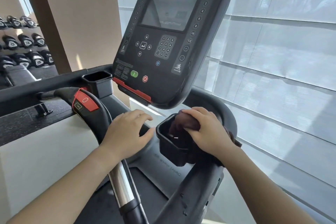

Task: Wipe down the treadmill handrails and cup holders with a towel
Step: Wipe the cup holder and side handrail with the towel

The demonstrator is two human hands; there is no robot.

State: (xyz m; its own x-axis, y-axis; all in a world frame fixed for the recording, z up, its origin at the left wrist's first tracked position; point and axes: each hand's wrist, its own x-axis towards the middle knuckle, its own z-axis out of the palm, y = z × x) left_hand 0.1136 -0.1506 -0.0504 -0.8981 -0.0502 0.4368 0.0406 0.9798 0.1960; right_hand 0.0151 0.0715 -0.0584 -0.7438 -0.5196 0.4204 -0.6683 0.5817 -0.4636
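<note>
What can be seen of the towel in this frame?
The towel is dark brown cloth, bunched into a wad. The right hand grips it and presses it into the black cup holder by the right handrail. Another fold shows beyond the wrist, against that rail. The hand hides the rest.

Dark brown towel (183, 123), black cup holder (169, 143), black console (171, 42) with green button (134, 74), red stop button (145, 79)

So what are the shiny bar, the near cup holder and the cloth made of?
The shiny bar is likely polished metal, with mirror-like streaks. The cup holder is apparently moulded black plastic, matt with slight sheen at the rim. The cloth in the right hand is soft brown fabric, bunched and folded; weave too blurred to tell.
</note>
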